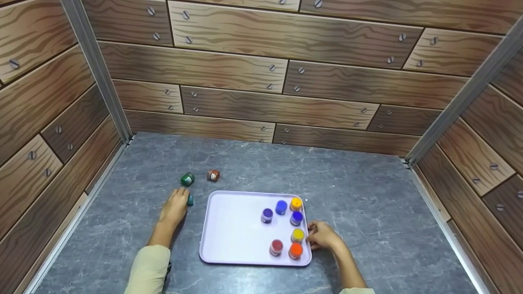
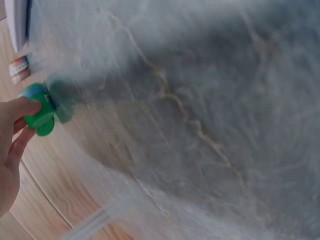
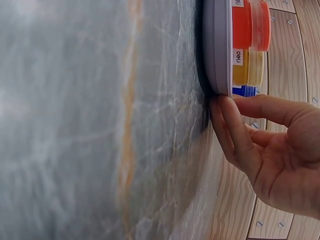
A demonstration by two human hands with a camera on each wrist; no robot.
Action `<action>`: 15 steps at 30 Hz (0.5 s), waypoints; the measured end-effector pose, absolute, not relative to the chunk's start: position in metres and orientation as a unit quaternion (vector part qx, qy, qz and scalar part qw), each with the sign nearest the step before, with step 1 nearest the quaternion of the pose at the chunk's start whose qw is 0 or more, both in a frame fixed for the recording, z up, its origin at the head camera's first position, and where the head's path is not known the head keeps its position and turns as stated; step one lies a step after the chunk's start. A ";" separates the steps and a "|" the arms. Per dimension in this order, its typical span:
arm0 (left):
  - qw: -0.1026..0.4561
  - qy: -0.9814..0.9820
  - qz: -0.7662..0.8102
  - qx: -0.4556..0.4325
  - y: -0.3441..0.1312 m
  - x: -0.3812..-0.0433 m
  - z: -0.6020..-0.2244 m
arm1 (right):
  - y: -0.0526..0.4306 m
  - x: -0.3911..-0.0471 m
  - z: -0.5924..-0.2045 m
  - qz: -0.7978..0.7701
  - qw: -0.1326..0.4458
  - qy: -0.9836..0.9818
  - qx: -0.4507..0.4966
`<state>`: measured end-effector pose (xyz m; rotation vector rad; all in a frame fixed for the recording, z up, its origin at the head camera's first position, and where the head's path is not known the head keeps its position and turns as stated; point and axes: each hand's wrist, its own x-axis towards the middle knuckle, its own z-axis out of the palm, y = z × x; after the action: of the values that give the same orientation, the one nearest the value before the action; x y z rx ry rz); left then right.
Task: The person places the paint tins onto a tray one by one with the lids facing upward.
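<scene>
My left hand [image 1: 175,207] is on the left part of the table, its thumb and fingers pinching a teal-green paint jar [image 1: 190,200]. In the left wrist view, the thumb lies across the side of that jar [image 2: 37,104]. Just beyond it a dark green paint jar [image 1: 187,179] lies on its side. My right hand [image 1: 323,235] grips the right edge of a pale lilac tray [image 1: 233,228]. The right wrist view has the thumb at the tray's rim [image 3: 220,55] and the fingers against its underside. Several paint jars, among them a yellow jar [image 1: 297,235], stand on the tray's right half.
A brown paint jar [image 1: 213,175] lies on the table behind the tray. On the tray are also a red-orange jar [image 1: 295,251], a dark red jar [image 1: 276,247] and a purple jar [image 1: 267,215]. Wood-patterned walls [image 1: 229,73] enclose the grey marbled table [image 1: 359,196].
</scene>
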<state>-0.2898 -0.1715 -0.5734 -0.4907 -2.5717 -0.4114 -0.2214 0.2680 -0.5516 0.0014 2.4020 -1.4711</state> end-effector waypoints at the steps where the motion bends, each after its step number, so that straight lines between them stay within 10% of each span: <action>1: 0.249 -0.941 -0.143 -0.180 -0.170 -0.291 -0.574 | 0.268 -0.221 -0.551 -0.514 0.161 0.842 0.000; 15: 0.381 -0.903 -0.092 -0.173 -0.154 -0.293 -0.581 | 0.267 -0.221 -0.553 -0.500 0.145 0.854 0.017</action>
<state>-0.2927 -0.1544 -0.5812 -0.4417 -2.3059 -0.2350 -0.2208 0.2671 -0.5528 0.0494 2.4586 -1.4402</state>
